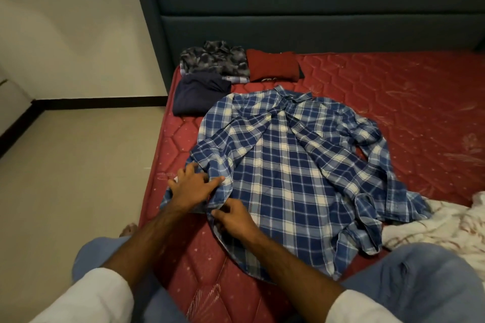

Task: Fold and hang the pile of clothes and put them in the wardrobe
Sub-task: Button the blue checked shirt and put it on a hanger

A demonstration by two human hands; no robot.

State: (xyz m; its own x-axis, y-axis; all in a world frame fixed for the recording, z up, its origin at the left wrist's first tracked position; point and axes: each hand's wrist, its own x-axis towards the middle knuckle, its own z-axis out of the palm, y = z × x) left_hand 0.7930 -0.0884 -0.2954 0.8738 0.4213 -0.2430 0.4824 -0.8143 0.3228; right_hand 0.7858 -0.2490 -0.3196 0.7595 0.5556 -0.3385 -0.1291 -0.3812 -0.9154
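Both my arms reach out low: left hand spread flat on the plaid shirt sleeve, right hand pinching its edge on the bed.

I can read no text anywhere in my head view. The only candidate is a small white mark on the lower edge of the folded dark red knit garment lying by the headboard; it looks like part of a print or logo, but it is too small and blurred for me to make out any letters. The blue and white plaid cotton shirt spread on the red quilted mattress shows no legible label, and the mattress pattern carries only specks and stitching, no words or numbers.
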